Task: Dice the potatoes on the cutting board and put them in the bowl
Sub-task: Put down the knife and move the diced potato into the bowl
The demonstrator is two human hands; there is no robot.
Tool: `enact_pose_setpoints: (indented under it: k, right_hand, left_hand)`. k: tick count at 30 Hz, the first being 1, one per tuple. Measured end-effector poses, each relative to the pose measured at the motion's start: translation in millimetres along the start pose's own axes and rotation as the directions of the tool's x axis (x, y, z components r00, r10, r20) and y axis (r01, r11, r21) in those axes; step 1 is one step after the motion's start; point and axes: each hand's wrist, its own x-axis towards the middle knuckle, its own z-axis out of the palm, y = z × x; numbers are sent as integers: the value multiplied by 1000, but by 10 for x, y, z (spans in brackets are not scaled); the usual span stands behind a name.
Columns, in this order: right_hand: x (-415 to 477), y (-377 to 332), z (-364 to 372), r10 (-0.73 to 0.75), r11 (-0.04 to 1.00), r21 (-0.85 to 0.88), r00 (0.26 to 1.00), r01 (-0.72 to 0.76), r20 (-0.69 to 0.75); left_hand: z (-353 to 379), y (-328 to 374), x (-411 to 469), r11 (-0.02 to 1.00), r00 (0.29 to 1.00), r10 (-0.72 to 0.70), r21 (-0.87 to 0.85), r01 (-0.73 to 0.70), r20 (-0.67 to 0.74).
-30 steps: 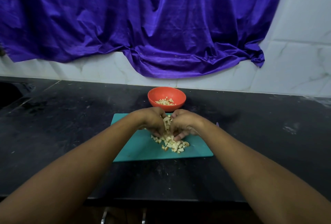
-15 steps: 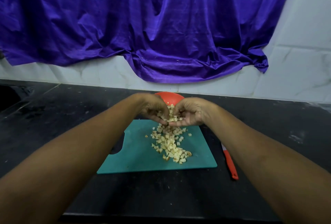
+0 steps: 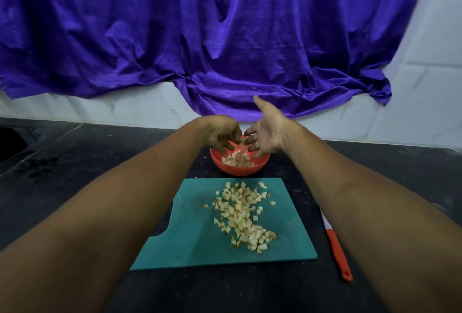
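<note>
An orange bowl [image 3: 240, 169] stands on the black counter beyond a teal cutting board [image 3: 195, 242]. Diced potato [image 3: 237, 160] lies inside the bowl. A loose pile of potato cubes [image 3: 242, 215] is spread over the middle of the board. My left hand [image 3: 221, 136] hangs over the bowl's left rim, fingers pointing down and spread, holding nothing. My right hand [image 3: 266, 132] is over the right rim, palm turned inward, fingers straight and apart, with no potato in it.
A knife with an orange handle [image 3: 337, 250] lies on the counter right of the board. A purple cloth [image 3: 225, 37] hangs over the white tiled wall behind. A dark recess [image 3: 11, 142] sits at the far left of the counter.
Both hands scooped potato cubes off the board, carried them forward to the bowl and spread apart, dropping the cubes in. The bowl holds more potato than before.
</note>
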Motion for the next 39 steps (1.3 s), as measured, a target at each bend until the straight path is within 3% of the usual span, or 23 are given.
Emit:
enact_pose_setpoints:
  k: [10, 15, 20, 25, 39]
  right_hand:
    - [-74, 143, -93, -60, 995, -80, 998, 60, 2]
    - [-173, 208, -182, -141, 955, -267, 990, 128, -28]
    - [-232, 247, -110, -203, 938, -290, 979, 189, -19]
    - [-262, 269, 17, -217, 867, -462, 976, 184, -17]
    - [-174, 288, -84, -292, 794, -560, 956, 237, -10]
  left_hand:
    - [3, -170, -49, 993, 994, 107, -45, -108, -18]
    - [-13, -418, -256, 979, 979, 185, -73, -191, -85]
    - [5, -609, -483, 975, 980, 175, -120, -186, -94]
    - [-24, -631, -574, 969, 975, 198, -126, -211, -104]
    - [22, -777, -560, 978, 979, 188, -72, -194, -83]
